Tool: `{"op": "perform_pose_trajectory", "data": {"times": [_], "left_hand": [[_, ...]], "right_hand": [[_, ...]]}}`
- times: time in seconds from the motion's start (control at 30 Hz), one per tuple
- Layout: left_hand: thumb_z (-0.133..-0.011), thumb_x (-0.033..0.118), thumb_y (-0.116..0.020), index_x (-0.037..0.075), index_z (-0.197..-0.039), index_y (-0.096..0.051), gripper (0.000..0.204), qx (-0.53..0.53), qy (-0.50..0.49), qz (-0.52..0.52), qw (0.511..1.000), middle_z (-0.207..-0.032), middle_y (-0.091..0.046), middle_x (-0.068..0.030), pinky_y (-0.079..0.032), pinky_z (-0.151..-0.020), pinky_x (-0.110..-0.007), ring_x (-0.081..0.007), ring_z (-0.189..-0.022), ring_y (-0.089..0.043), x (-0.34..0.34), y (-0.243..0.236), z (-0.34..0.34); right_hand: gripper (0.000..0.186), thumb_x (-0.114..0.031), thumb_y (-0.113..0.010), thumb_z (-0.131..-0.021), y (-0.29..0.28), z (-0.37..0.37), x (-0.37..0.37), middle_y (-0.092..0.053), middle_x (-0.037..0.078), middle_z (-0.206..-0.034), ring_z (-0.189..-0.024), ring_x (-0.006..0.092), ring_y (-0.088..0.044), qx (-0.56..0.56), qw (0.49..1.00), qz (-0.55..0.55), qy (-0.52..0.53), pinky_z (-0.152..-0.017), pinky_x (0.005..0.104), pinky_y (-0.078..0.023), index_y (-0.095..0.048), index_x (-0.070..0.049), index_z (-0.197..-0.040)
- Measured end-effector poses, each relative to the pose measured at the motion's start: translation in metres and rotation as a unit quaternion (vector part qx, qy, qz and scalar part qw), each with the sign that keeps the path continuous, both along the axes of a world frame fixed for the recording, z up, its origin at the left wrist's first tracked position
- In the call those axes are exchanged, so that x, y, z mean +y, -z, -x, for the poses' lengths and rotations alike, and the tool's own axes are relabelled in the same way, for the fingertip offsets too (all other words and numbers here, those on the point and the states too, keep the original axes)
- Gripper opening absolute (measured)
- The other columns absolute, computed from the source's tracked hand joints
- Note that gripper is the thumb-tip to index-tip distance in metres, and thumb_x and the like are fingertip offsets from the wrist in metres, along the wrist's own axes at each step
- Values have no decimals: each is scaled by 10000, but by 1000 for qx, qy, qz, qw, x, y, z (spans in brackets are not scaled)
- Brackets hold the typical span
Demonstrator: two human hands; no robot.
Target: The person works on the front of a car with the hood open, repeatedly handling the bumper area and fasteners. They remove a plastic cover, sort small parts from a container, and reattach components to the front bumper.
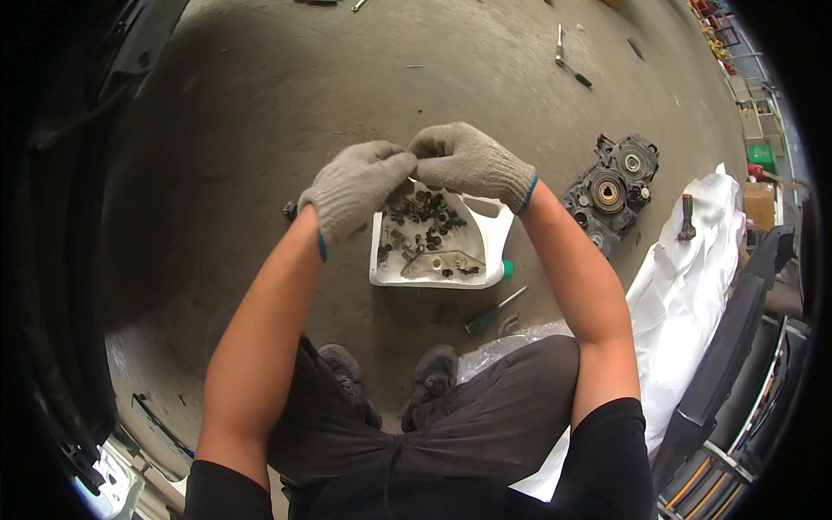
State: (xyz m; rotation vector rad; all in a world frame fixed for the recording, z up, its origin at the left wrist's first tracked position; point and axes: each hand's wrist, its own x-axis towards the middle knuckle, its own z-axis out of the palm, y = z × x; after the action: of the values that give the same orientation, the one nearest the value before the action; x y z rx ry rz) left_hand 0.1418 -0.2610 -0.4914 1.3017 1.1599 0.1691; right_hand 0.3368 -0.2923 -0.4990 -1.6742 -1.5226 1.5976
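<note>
Left hand (357,180) and right hand (475,163) met, pinched narrow, contents impossible to tell, by one cut-open white jug's (496,234) far edge; one screwdriver (496,308) lay near right.

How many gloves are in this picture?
2: a left knit glove and a right knit glove, both worn, near the far edge of the cut-open white jug. No others are visible.

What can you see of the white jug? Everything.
The jug looks like white plastic, lies on its side on the floor, and has its upward side cut away. Its handle and green cap are on the right. Inside sit many small dark pieces and a flat greyish part. The left hand and right hand hover at its far edge; contact is unclear.
</note>
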Motion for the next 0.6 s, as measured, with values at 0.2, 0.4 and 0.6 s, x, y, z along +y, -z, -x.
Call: {"op": "perform_pose_trajectory", "data": {"times": [0.2,0.4,0.6], "left_hand": [[-1007,237,-634,-16,-1202,-686,324,-89,-83,31,992,-929,-703,-57,-557,-725,-266,-115,-798,-658,6,12,0],[-1015,237,-620,0,-1145,-693,279,-111,-131,-14,985,-878,-704,-44,-519,-661,-261,-101,-738,-620,7,8,3],[-1005,215,-629,25,-1110,-692,226,-135,-177,-54,973,-874,-705,-36,-521,-682,-253,-91,-746,-623,13,15,6]], "right_hand": [[318,-256,-721,-868,16,4,-5,-720,97,-906,-839,153,-662,12,993,-103,64,-755,308,-549,-715,8,-1045],[342,-269,-627,-883,67,-1,-6,-730,195,-961,-896,288,-704,-48,993,-78,70,-833,400,-555,-702,16,-1058],[387,-253,-544,-849,159,23,-41,-710,268,-1101,-1048,406,-693,-277,948,39,-155,-967,470,-528,-740,19,-1042]]}}
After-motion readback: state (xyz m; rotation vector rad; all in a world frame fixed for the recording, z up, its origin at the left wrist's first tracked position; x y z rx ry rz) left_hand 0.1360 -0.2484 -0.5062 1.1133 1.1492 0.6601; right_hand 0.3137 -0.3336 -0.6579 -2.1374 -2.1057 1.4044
